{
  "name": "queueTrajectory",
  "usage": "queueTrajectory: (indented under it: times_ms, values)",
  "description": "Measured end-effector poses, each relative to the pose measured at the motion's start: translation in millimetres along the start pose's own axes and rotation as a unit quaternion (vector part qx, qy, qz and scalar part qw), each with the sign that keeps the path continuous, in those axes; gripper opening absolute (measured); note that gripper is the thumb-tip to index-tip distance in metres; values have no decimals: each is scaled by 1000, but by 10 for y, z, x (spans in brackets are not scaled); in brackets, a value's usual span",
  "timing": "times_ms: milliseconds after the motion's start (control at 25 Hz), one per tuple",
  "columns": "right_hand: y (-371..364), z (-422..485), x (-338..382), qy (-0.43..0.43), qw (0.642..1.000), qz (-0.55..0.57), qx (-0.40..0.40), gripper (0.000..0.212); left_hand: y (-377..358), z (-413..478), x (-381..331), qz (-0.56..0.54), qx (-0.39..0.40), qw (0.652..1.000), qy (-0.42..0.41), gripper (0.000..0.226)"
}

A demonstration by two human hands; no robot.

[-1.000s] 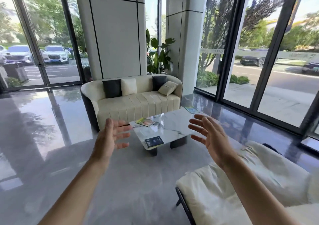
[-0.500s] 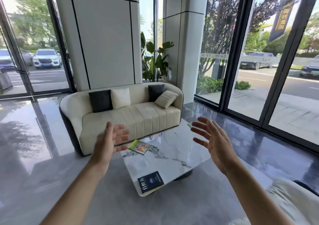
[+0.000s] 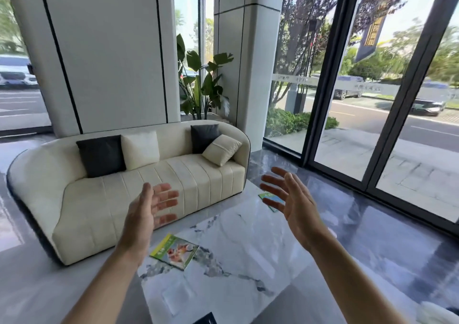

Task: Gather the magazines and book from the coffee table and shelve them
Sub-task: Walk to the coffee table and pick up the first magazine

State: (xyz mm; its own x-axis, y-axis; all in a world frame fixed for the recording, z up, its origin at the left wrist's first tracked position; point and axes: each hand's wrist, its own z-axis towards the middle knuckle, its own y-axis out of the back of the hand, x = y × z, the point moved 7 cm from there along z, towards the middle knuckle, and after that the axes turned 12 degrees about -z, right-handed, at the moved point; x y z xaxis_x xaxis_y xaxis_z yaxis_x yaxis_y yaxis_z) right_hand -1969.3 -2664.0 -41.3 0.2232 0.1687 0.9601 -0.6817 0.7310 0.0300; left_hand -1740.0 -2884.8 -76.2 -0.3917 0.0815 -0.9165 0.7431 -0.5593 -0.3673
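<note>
A white marble coffee table (image 3: 238,239) lies ahead of me. On its left side rests a green and yellow magazine (image 3: 174,251). A second, green and blue magazine (image 3: 267,197) sits at the far right corner, partly hidden behind my right hand (image 3: 293,204). Only a corner of a dark blue book (image 3: 205,320) shows at the bottom edge of the view. My left hand (image 3: 149,214) hovers above the table's left edge, fingers spread, empty. My right hand is also raised above the table with fingers apart, holding nothing.
A cream sofa (image 3: 139,187) with dark and light cushions stands right behind the table. A potted plant (image 3: 203,87) is behind it, beside white pillars. Tall glass panels (image 3: 372,125) run along the right. Polished grey floor surrounds the table. No shelf is in sight.
The view has come much closer to the coffee table and sofa. The dark book has slid to the bottom edge of the frame. Both hands stay raised and empty.
</note>
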Motion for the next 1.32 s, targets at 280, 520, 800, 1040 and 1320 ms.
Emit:
queueTrajectory:
  times_ms: [280, 520, 800, 1040, 1320]
  values:
    - [95, 1754, -889, -22, 1000, -4, 17, 44, -356, 1386, 828, 23, 2, 999, 34, 92]
    - [228, 3637, -1938, -48, 991, 2, 124, 37, -637, 2574, 1803, -2, -149, 989, 17, 55]
    - [150, 4731, -2911, -104, 971, 24, 212, 38, -698, 3180, 2591, -17, -302, 953, 17, 46]
    - [-553, 4866, -3840, -174, 946, 17, 274, 34, -59, 3173, 3147, -32, -386, 922, 27, 44]
    - [-1492, 4679, -5254, -243, 916, -59, 313, 31, 1101, 3308, 4282, -40, -452, 887, 87, 43]
